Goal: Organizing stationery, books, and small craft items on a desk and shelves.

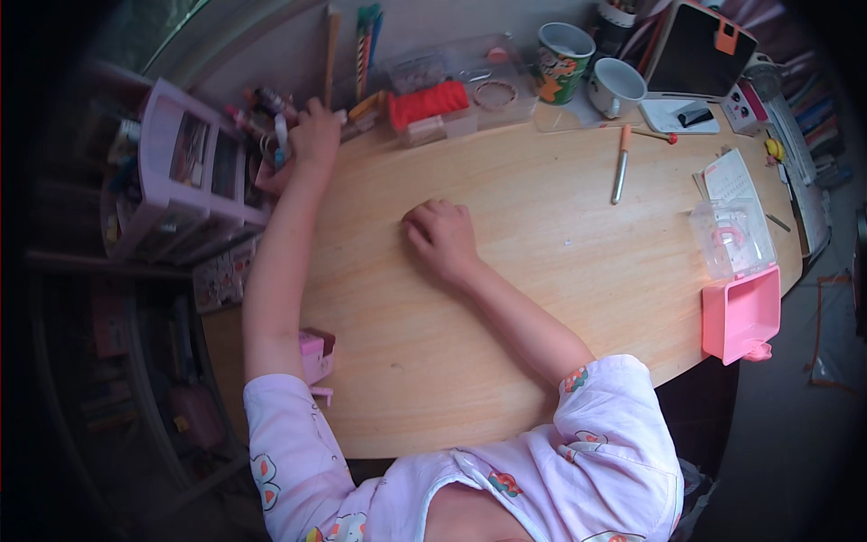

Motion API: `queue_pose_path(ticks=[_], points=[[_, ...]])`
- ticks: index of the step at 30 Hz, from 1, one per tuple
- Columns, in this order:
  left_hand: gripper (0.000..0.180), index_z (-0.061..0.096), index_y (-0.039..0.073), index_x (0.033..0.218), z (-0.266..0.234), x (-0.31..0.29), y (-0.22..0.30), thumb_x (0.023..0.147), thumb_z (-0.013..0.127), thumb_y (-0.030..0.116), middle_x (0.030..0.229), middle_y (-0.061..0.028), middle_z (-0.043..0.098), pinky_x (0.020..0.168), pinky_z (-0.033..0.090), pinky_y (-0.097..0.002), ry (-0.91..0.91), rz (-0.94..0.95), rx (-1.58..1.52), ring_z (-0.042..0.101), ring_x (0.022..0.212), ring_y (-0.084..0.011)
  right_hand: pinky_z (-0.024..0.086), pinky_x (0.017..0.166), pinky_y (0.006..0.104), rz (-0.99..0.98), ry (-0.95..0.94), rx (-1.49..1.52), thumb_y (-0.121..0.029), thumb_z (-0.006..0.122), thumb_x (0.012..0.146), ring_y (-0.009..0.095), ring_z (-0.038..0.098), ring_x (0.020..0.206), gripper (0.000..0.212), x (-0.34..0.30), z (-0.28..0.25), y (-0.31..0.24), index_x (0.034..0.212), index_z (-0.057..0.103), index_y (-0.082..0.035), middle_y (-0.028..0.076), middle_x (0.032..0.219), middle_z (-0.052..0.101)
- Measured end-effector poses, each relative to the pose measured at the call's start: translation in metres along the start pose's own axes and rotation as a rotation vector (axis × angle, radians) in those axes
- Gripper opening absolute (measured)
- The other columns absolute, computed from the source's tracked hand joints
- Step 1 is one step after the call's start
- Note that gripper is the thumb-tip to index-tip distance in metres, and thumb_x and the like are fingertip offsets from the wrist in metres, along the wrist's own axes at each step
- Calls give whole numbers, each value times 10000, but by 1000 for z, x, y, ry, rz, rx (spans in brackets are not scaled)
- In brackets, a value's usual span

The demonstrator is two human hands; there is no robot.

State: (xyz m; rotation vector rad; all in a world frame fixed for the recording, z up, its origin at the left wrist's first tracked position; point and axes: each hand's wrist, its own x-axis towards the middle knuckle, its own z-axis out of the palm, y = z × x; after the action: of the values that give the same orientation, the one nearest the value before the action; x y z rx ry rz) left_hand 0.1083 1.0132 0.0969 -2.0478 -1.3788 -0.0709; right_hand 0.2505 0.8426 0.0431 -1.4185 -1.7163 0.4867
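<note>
My left hand [315, 137] reaches to the far left of the desk, among pens and small stationery [268, 104] beside the lilac drawer unit [172, 154]. Its fingers bend down over something that they mostly hide. A small pale end [340, 117] shows just right of the fingers. My right hand [442, 237] rests on the wooden desk [542, 298] near the middle, loosely curled, with nothing visible in it. Right of the left hand stand a yellowish-brown item [366, 112] and a bright red roll-shaped thing [426, 105].
A clear box [506, 86], a patterned cup [564, 63], a white mug [617, 88] and a tablet [700, 50] line the back. An orange-capped marker [621, 164] lies right of centre. A pink box [742, 314] sits at the right edge. By my left forearm is a pink sharpener-like box [316, 357].
</note>
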Motion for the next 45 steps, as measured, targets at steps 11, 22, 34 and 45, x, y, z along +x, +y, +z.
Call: queue_pose_path(ticks=[11,22,34,45], points=[[165,518,25,739,10,1,2,791,386,111,740,-136,552,548,489,-327,-62,26,-90,580,675,-250,324,689,324,19,55,-26,-169,494,690,200,469,764,105,-5,-2,1,732,539,-84,54,738,509],[438,407,-7,1114,-228,-134,58,714,537,117,1118,-176,425,829,335,-334,-334,-66,-1139,411,1023,-302,332,735,377,178,764,-387,-147,522,657,275,433,868,187,3,-110,46,830,522,-78,143,924,459],[201,540,-14,902,-283,-326,139,717,520,64,811,-147,558,689,408,-302,-474,7,-1614,534,756,-232,368,549,284,146,403,-948,-96,460,655,179,461,742,205,-78,-144,115,837,517,-22,74,799,490],[307,433,-28,1035,-267,-263,279,784,454,147,1101,-184,400,826,326,-380,-72,-164,-959,393,1005,-315,404,473,242,-376,236,-403,-58,520,636,147,481,579,156,-325,-322,6,790,534,-38,75,798,512]])
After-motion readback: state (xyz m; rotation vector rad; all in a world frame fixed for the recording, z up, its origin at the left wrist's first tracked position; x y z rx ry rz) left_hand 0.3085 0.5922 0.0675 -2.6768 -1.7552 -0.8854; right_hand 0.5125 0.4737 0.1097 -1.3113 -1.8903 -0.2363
